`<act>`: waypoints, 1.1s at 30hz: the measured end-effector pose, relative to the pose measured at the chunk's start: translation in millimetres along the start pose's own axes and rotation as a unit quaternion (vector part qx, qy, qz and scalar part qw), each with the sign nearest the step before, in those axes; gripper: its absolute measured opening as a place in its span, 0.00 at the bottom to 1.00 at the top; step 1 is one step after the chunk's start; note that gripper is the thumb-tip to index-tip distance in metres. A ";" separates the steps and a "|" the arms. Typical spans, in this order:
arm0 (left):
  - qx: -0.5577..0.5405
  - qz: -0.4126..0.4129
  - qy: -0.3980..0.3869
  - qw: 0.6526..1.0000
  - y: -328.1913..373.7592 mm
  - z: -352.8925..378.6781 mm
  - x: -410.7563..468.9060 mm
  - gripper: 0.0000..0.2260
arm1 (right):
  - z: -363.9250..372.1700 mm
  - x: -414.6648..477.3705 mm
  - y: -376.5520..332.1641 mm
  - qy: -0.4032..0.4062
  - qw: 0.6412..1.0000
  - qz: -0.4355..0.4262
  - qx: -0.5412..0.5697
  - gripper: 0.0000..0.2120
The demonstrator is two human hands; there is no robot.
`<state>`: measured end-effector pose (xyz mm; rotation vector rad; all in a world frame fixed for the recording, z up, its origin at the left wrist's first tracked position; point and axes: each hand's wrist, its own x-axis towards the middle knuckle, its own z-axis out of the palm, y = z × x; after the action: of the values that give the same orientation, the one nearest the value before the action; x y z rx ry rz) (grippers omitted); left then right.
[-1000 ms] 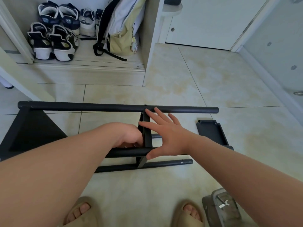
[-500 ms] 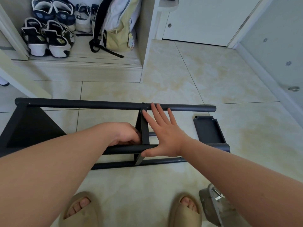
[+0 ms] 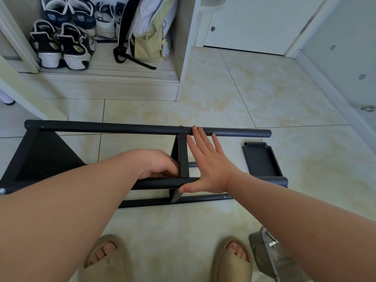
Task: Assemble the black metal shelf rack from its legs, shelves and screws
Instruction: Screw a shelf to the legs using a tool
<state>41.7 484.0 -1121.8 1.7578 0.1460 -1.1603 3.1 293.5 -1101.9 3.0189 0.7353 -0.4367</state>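
Note:
The black rack lies on its side on the tiled floor. Its far leg tube (image 3: 126, 128) runs left to right, a near leg tube (image 3: 264, 181) lies close to me, and a lower tube (image 3: 203, 199) rests on the floor. A middle shelf panel (image 3: 183, 155) stands on edge between the tubes. An end shelf (image 3: 40, 157) is fixed at the left. My right hand (image 3: 207, 161) lies flat with straight fingers against the middle shelf, fingertips on the far tube. My left hand (image 3: 156, 163) has curled fingers at the shelf's left face; what they grip is hidden.
A loose black shelf panel (image 3: 261, 159) lies on the floor at the right. A grey bag with a small metal wrench (image 3: 271, 242) sits by my right foot. My feet in tan slippers (image 3: 105, 259) stand below. A cabinet with shoes (image 3: 61, 43) and a backpack (image 3: 146, 31) is behind.
My right hand has slid forward along the middle shelf until its fingertips reach the far tube. The left hand stays at the shelf's left side. The view has tilted down slightly.

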 end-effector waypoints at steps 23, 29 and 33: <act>-0.025 0.006 -0.007 1.000 -3.4 -1.9 4.2 0.09 | 0.0 -0.4 -0.2 0.009 1.000 0.003 -0.005 0.66; -0.005 -0.002 -0.026 1.000 -3.7 -4.7 3.6 0.09 | -0.3 -0.6 -0.2 0.010 1.000 0.002 0.000 0.65; 0.028 -0.004 -0.009 1.000 -3.4 -2.4 5.4 0.07 | -0.6 -1.0 0.5 0.014 1.000 0.000 0.005 0.65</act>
<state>44.2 485.5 -1128.0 1.7958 0.1110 -1.1959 2.6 292.7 -1101.0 3.0400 0.7371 -0.3997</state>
